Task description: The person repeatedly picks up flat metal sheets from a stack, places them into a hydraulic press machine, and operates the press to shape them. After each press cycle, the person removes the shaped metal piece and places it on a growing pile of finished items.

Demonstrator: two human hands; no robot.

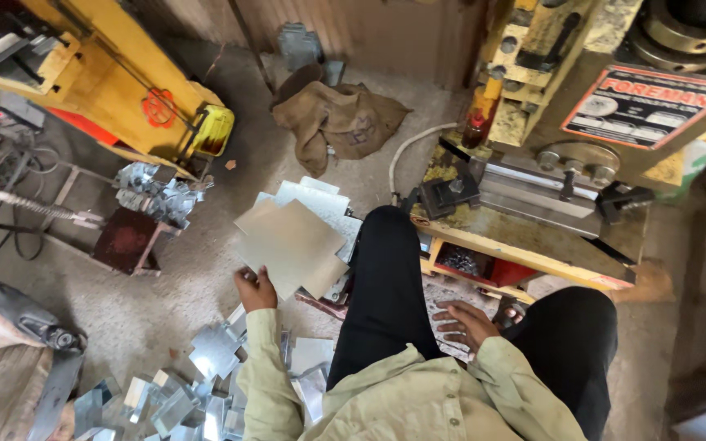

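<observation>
Right hand [463,324] spread flat between knees — left hand [255,290] pinching dull, square metal sheet [292,245] by its corner, atop stack.

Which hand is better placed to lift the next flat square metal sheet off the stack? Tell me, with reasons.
Left. The left hand already grips the corner of the top flat square metal sheet on the stack. The right hand lies open between the knees, away from it.

Left hand [255,289] grips a square metal sheet [292,245] at nine o'clock; right hand [466,323] rests open between the knees.
</observation>
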